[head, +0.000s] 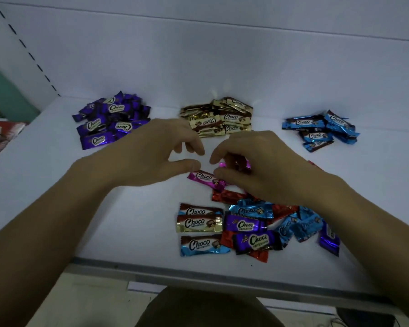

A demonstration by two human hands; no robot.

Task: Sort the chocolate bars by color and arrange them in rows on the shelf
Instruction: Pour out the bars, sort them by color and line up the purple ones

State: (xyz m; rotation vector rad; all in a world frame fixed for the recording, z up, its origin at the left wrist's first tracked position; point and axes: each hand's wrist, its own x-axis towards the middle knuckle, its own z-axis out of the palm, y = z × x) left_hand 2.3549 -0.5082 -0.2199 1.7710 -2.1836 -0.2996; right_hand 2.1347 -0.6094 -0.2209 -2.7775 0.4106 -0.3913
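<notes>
**While pink bars are gathered**

As the right hand [257, 166] curls round a pink bar [234, 162], the left hand [151, 152] hovers with fingers loosely apart, holding nothing. Just under both thumbs lies a second pink bar [204, 177]; picking it up likely needs a pinch.

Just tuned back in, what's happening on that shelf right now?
A person is sorting wrapped chocolate bars on a white shelf. Three piles sit along the back: a purple pile, a gold pile and a blue pile. The right hand grips a pink bar. The left hand hovers beside it, fingers loose, holding nothing. A second pink bar lies on the shelf under the thumbs. A mixed heap waits unsorted near the front edge.
</notes>
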